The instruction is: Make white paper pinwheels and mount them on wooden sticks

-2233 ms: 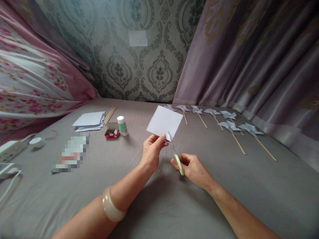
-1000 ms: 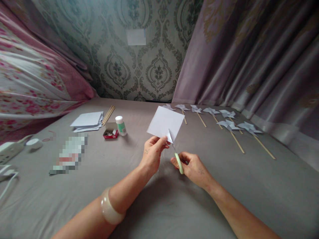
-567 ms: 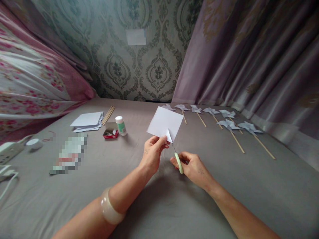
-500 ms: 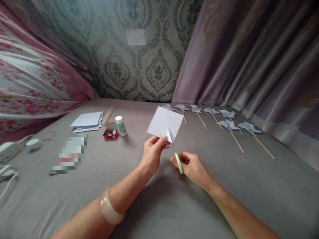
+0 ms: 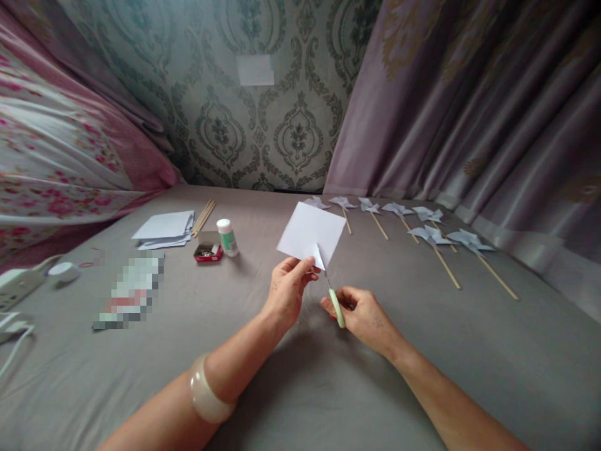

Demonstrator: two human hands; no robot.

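Observation:
Between thumb and fingers, my left hand [image 5: 292,285] pinches the near corner of a white square of paper [image 5: 310,228], held up off the surface. My right hand [image 5: 361,310] is closed round the pale green handles of a pair of scissors [image 5: 336,308]. The blades point up and away, lying at the paper's near corner where a cut has parted a narrow flap. Part of the blades is hidden by the paper, so how far apart they stand I cannot tell.
Paper pinwheels on sticks [image 5: 436,241] lie at the back right. Left of my hands are a white-capped bottle [image 5: 228,238], a red box of small metal pieces [image 5: 208,252], wooden sticks [image 5: 204,217] and stacked paper [image 5: 164,228]. A power strip [image 5: 21,285] lies far left.
Almost nothing differs. Both hands, the paper and the scissors keep nearly the same place, and the cut looks the same.

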